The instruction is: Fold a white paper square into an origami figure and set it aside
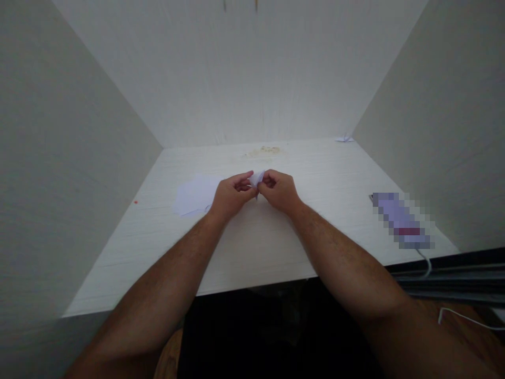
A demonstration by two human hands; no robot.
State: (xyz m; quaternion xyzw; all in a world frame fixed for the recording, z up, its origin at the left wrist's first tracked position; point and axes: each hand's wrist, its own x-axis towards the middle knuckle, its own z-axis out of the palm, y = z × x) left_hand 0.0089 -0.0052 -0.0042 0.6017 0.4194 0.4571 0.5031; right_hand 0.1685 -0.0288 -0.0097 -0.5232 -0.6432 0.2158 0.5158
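Observation:
A small folded piece of white paper [256,178] is held up between both hands over the middle of the table. My left hand [233,195] pinches its left side, thumb low and fingers behind. From the right, my right hand [279,190] grips the paper with thumb and fingertips closed. The paper narrows to a point at the bottom; the fingers cover part of its folds. Beside my left hand, sheets of white paper [195,195] lie flat on the table, partly hidden by that hand.
The white table [256,252] has walls at the back and both sides. To the right lies a blurred-out flat device [402,218] with a cable [428,263] hanging over the front edge. A small folded paper [344,139] sits in the back right corner. A red speck [135,202] is at left.

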